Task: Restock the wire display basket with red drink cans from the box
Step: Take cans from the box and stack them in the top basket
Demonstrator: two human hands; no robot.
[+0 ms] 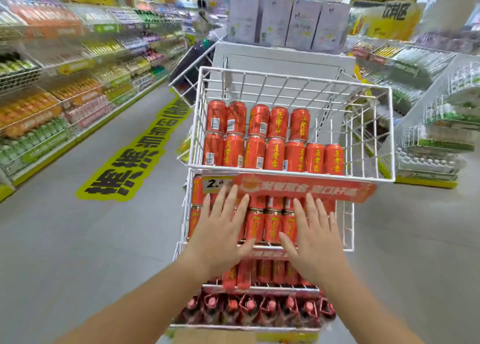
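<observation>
Shop aisle: red cans (275,141) stand upright in wire basket (293,81).

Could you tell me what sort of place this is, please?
Most likely a supermarket drinks aisle: long shelves stocked with bottled drinks, a tiered wire basket display of red cans with a price tag, and a yellow floor sticker.

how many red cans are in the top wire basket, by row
Top wire basket, red cans only:
Back row: 5
Front row: 7
Total: 12
The right end of the back row is unfilled.
</observation>
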